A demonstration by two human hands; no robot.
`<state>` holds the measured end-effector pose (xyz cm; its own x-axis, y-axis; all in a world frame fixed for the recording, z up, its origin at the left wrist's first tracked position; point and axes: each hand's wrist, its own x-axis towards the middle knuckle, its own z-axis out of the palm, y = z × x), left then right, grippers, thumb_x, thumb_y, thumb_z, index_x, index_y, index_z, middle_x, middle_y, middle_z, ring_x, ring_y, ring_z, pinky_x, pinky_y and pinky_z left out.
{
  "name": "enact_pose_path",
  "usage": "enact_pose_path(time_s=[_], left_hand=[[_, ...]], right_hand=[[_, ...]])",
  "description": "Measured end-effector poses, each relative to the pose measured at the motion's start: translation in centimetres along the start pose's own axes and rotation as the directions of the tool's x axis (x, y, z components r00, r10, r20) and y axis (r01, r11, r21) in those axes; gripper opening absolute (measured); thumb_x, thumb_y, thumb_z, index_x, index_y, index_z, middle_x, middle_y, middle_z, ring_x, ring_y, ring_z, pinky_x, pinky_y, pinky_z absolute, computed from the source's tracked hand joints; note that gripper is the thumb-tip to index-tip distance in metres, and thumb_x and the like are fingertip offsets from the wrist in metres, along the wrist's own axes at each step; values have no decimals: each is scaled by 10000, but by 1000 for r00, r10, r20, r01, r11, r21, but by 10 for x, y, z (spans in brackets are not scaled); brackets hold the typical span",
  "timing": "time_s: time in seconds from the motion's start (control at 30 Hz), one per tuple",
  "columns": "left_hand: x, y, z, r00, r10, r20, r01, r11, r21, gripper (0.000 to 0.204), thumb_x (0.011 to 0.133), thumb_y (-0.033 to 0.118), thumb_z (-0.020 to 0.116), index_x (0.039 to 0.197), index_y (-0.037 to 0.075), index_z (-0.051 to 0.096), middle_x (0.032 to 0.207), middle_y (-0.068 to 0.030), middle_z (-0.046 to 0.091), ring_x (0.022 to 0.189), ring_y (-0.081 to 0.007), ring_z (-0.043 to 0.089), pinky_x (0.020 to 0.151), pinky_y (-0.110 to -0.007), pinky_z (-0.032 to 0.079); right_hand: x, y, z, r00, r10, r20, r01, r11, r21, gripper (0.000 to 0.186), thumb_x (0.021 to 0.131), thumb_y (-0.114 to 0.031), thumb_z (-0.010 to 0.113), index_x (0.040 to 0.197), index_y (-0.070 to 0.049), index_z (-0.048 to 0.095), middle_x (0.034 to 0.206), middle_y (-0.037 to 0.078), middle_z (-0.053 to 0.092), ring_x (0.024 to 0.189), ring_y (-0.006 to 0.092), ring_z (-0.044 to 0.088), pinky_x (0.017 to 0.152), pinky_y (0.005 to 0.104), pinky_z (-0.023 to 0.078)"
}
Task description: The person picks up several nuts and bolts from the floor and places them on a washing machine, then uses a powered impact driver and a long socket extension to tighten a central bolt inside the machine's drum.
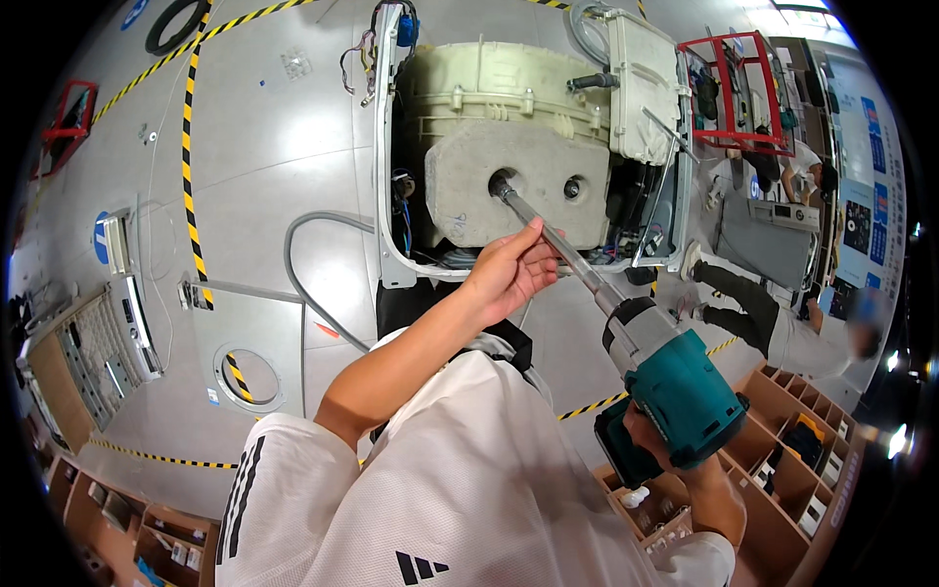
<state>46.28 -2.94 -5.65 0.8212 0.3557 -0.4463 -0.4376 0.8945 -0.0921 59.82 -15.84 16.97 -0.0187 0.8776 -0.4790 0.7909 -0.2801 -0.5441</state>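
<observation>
My left hand (511, 271) is palm up beside the long steel extension bar (577, 265), thumb and forefinger pinched at it, other fingers loosely curled. My right hand (653, 432) grips a teal cordless impact wrench (685, 389) at lower right. The bar runs from the wrench up-left into the left hole of a concrete counterweight (460, 186), where its tip is partly hidden. A bolt (574, 188) shows in the right hole. The weight sits on a cream plastic tub (489, 83) inside an opened machine cabinet (385, 147), with a pale housing (641, 83) at upper right and loose wiring.
A panel with a round opening (215, 342) and a grey hose (305, 227) lie at left. Cardboard compartment boxes (782, 460) stand lower right. Two other people (773, 328) work at right, near a red rack (714, 135). Striped tape (191, 176) marks the floor.
</observation>
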Motion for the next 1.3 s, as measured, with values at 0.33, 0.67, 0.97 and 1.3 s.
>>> enact_pose_path(time_s=[0.33,0.67,0.97,1.3], left_hand=[[7,14,1,998,-19,53,21,999,-37,363,914,378,483,1000,43,595,857,-51,647,695,-111,561,691,-264,478],[-6,11,15,975,-97,198,83,993,78,488,932,441,395,1047,-2,565,933,-130,614,740,-164,562,712,-298,481],[-3,6,3,989,149,-1,-131,874,468,255,881,217,563,1018,2,579,903,-95,612,675,-125,543,649,-252,470],[4,34,7,507,724,468,-490,-205,848,349,665,2,741,970,14,572,938,-80,538,585,-114,485,531,-226,432]], right_hand=[[18,-19,-22,939,322,116,-342,903,258,358,745,-115,664,1069,-37,534,721,16,562,562,86,502,495,209,395],[55,-59,-64,781,575,243,-623,745,239,185,754,-151,696,882,-33,631,698,62,612,575,137,563,525,268,460],[86,-71,-86,824,518,228,-561,802,205,167,752,-143,654,822,-8,587,629,38,556,555,124,519,510,275,419],[91,-74,-81,794,523,310,-585,795,159,192,783,-189,634,844,-9,603,633,50,579,556,133,550,520,272,438]])
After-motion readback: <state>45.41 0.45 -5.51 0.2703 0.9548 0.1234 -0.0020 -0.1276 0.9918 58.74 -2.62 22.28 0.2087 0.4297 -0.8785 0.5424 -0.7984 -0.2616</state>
